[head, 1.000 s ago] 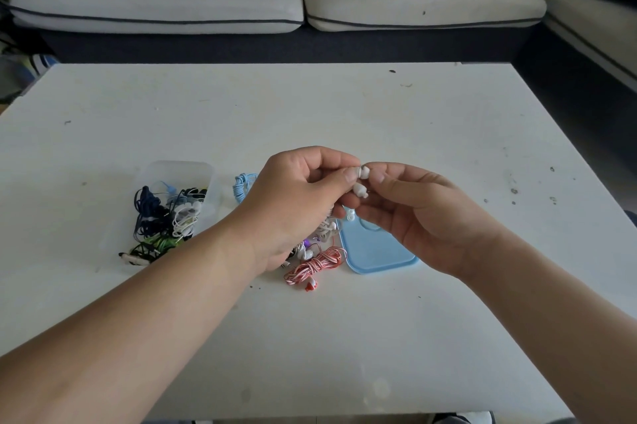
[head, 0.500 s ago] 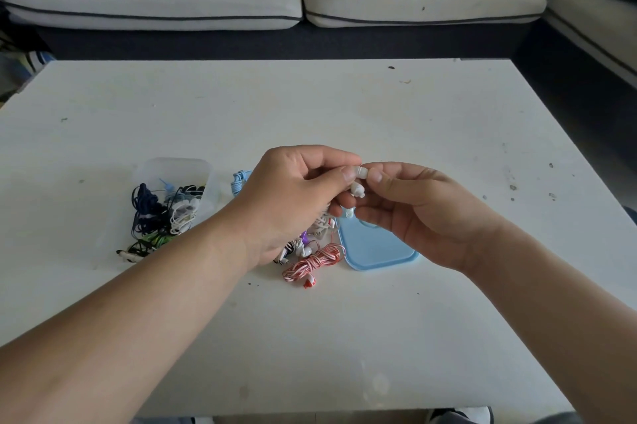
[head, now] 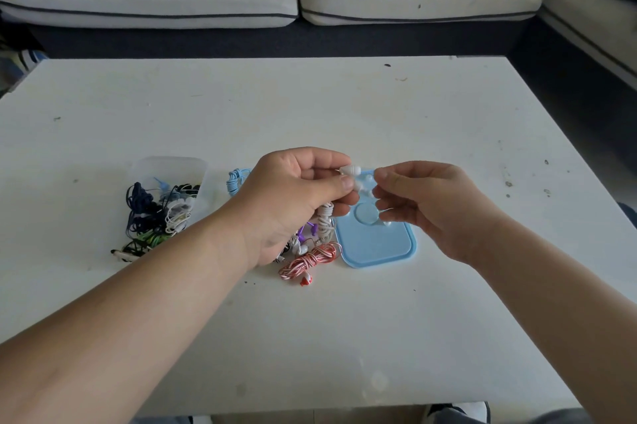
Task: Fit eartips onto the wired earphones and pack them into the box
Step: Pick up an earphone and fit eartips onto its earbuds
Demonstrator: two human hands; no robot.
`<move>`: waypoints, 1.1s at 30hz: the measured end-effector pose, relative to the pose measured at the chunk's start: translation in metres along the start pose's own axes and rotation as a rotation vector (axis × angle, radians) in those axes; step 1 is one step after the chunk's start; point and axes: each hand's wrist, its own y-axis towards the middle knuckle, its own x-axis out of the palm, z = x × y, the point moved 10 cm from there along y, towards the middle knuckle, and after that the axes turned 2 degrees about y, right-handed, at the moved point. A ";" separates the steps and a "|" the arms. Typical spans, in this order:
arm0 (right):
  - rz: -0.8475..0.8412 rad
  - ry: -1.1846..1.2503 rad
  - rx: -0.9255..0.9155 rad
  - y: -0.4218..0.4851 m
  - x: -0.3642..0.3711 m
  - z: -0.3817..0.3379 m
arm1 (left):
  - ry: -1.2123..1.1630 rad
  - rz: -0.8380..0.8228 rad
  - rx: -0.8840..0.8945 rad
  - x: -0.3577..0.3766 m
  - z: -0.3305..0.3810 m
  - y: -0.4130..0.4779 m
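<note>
a: left hand?
b: left hand [head: 296, 202] pinches the white earphones [head: 350, 170] above the blue lid [head: 375, 246].
a: right hand?
b: right hand [head: 427, 206] is just beside the earbuds, fingers curled; cannot tell if it holds anything.
a: box?
b: clear box [head: 172, 168] sits to the left on the table [head: 310, 113], with bundled cables inside.

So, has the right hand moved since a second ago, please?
Yes: the right hand drew slightly right, off the white earbud, baring more light-blue plastic lid.
</note>
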 end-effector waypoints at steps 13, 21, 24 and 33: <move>0.150 -1.060 -0.092 0.037 -0.018 0.033 | -0.011 0.000 -0.017 -0.002 -0.008 0.003; 0.096 -1.158 -0.099 0.026 -0.010 0.027 | -0.003 0.014 -0.011 -0.007 -0.006 0.001; 0.111 -1.109 -0.080 0.024 -0.011 0.028 | 0.008 0.022 -0.001 -0.008 -0.005 -0.001; -0.135 0.187 0.090 0.001 0.035 0.008 | 0.058 0.103 0.071 -0.020 0.008 0.000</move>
